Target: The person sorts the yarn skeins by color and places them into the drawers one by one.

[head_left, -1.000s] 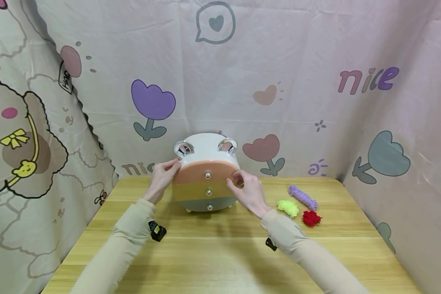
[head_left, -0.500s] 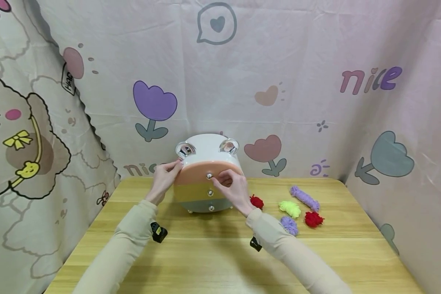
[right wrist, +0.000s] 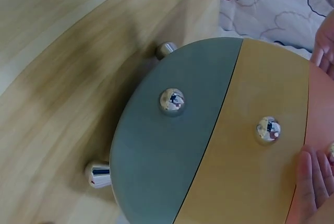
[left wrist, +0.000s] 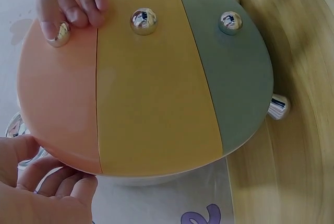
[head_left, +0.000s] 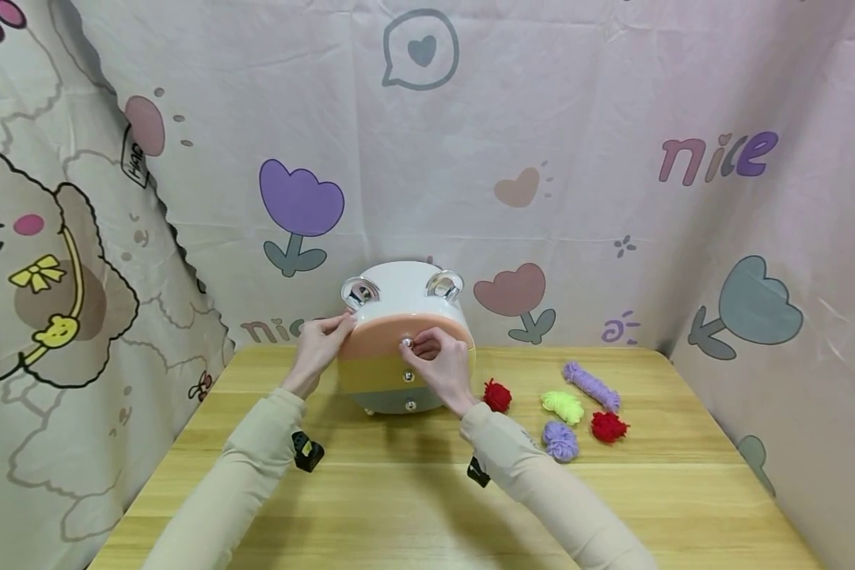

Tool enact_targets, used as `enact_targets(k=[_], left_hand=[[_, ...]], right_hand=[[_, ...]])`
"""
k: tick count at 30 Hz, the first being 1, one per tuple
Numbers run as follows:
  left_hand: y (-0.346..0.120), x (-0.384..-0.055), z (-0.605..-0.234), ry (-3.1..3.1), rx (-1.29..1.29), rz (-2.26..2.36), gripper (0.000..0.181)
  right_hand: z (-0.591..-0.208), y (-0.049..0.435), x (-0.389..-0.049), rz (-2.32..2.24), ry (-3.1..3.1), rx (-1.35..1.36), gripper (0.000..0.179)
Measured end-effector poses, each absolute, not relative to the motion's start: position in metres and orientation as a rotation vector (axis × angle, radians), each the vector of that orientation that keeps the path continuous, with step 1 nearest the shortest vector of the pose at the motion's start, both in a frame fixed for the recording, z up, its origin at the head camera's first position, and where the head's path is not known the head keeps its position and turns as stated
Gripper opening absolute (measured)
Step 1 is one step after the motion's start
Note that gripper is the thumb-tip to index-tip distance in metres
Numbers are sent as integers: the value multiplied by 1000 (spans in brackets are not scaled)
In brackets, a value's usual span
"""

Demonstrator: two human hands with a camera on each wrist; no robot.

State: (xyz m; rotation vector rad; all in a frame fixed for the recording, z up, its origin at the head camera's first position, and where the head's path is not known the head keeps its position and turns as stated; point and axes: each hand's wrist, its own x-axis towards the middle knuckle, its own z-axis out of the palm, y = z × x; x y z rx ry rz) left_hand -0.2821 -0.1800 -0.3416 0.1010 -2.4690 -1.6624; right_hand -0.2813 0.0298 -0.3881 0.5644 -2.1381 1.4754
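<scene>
Monitoring from a distance, I count one cabinet standing upright at the far side of the wood-grain table, left of center. Its body is glossy white; its rounded front carries three smooth panels divided by narrow seams: orange panel, yellow panel and gray-green panel, from top to bottom.

Each panel has one polished silver knob, three in total: top knob, middle knob and bottom knob. Two round silver fittings project at the upper left and right. My right wrist view shows two flared, mirror-finish feet under the base.

Hand status: the left hand grips the upper left edge of the cabinet; the right hand pinches the top knob, thumb on its left side.

On the right half of the table I count five yarn bundles, all soft and fibrous. Two are red: one near the cabinet, one farther right. Two are purple: one long and twisted at the far side, one rounded nearer. One is yellow-green and oblong, between them.
</scene>
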Motion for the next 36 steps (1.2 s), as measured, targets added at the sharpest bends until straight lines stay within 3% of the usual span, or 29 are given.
enact_targets(k=[36], left_hand=[[-183,-281,-340,-2475,70,-1704,49]], right_hand=[[-388,21,-282,1528,-2083,509,18]])
